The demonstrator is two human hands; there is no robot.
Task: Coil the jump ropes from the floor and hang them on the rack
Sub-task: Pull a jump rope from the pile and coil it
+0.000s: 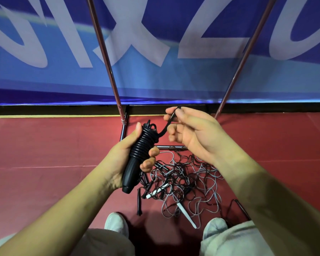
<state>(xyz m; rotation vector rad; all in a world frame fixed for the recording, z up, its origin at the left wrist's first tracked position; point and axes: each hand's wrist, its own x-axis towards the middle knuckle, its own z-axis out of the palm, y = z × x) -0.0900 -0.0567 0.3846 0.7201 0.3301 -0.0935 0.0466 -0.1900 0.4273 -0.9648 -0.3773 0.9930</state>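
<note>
As left hand (125, 159) grips coiled rope (144, 142), tangled ropes (185, 179) reach the rack base (163, 146).

Bright, even indoor light leaves only soft shadows on the red floor (44, 145), darkest between the shoes (116, 224) at the bottom edge. The blue banner (155, 80) is smeared with blur, worst at upper left, while the coiled jump rope (142, 143) is sharp. Wide-angle distortion splays the rack poles (107, 58), which carry thin streaks of glare.

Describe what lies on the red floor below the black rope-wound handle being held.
A tangled pile of black and grey jump ropes with white handles; the right forearm hides its right edge.
</note>
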